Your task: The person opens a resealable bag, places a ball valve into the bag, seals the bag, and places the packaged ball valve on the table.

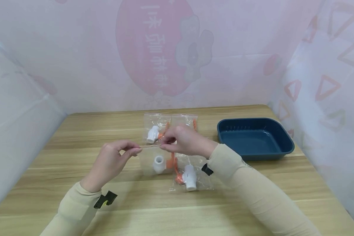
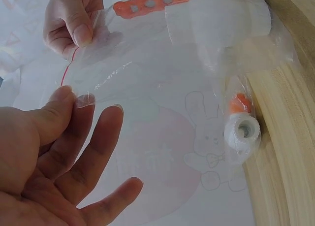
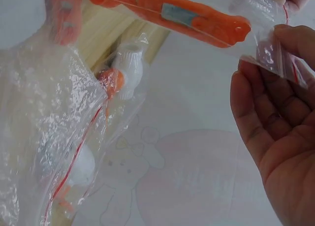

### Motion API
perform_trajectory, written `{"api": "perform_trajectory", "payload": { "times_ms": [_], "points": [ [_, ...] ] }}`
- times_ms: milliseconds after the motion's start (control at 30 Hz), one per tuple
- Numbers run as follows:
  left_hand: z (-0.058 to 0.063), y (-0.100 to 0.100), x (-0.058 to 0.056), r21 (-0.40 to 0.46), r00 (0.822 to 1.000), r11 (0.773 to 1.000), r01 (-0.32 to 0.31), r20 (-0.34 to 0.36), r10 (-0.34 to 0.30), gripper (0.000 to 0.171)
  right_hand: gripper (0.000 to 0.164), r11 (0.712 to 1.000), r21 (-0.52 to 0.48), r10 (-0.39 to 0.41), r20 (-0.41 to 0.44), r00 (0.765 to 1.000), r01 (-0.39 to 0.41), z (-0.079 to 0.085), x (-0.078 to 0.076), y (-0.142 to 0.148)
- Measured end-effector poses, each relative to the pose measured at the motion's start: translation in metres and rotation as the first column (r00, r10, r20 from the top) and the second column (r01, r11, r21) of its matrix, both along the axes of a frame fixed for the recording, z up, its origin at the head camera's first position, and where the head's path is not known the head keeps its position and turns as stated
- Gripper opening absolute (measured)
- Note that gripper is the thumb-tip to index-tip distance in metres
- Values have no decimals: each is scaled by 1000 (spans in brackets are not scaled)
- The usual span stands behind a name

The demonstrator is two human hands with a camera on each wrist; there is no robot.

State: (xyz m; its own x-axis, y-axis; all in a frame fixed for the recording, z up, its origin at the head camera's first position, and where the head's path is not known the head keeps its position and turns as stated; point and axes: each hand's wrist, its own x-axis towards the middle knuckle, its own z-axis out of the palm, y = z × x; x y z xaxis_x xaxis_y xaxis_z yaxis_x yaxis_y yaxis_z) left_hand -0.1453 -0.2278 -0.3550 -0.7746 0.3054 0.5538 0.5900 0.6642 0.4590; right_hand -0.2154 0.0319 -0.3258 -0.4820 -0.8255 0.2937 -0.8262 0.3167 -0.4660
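A clear zip bag (image 1: 148, 168) hangs between both hands in the head view, a white ball valve (image 1: 159, 165) with an orange handle inside. My left hand (image 1: 108, 163) pinches one top corner between thumb and index finger, the other fingers spread, as the left wrist view shows. At the opposite end of the top edge, my right hand (image 1: 185, 141) pinches the bag beside its red zip line (image 2: 68, 67). The orange handle (image 3: 216, 30) lies close to the right hand's fingers in the right wrist view.
Another bagged white valve (image 1: 190, 178) lies in front on the wooden table (image 1: 129, 209). Behind the hands are a bagged valve (image 1: 152, 134) and a further bag (image 1: 188, 118), partly hidden by the right hand. A dark blue basin (image 1: 256, 155) stands at the right.
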Motion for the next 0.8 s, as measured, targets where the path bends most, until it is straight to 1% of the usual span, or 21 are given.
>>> {"api": "perform_trajectory", "payload": {
  "times_ms": [167,533,800],
  "points": [
    [0,-1,0,8,1000,1000,-9,-6,9,16,8,999,-34,-35,36,999,36,0,-3,10],
    [0,-3,1,7,1000,1000,-16,-7,16,16,6,998,-5,-57,58,997,58,-1,-4,18],
    [-1,-4,0,5,1000,1000,-19,2,19,16,7,999,-11,-40,36,999,41,-1,-2,20]
  ]
}}
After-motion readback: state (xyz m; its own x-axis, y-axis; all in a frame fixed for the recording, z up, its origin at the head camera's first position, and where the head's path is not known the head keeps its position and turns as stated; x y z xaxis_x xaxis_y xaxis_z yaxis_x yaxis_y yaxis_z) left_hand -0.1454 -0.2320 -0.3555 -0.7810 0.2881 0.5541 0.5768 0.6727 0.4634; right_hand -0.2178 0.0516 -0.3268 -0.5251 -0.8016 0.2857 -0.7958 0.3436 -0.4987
